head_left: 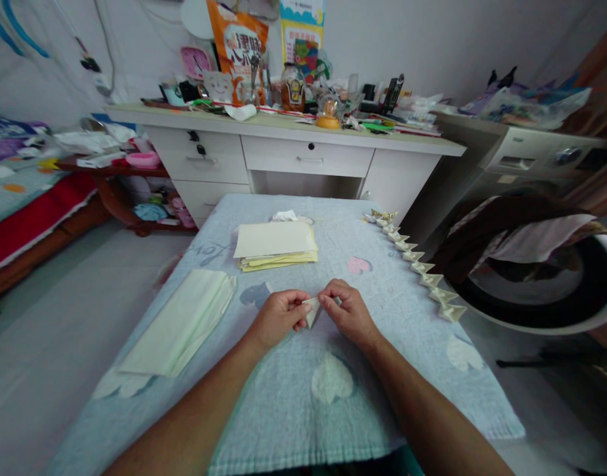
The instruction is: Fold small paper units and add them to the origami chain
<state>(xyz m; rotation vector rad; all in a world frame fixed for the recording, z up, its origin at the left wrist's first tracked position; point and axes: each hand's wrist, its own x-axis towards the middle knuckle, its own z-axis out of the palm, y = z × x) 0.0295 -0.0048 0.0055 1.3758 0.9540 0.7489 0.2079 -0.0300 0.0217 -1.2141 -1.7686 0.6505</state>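
Between my two hands is a small folded piece of cream paper (311,312), pointed toward the bottom. My left hand (283,311) pinches its left side, and my right hand (346,307) grips the upper right corner. Part of the paper is hidden by the fingers. Beyond my hands lies a stack of cream and yellow paper sheets (274,241). A pale green folded bundle of paper (179,324) rests to the left of my left hand. Along the table's right side runs a row of several folded paper pieces (422,267), shaped like little boats.
A blue cloth with heart shapes covers the table (264,423). Crumpled white tissue (284,216) lies behind the stack. A white desk (308,139) crowded with jars and packets stands at the back. On the right is a washing machine (526,155) with its door open and dark laundry hanging out.
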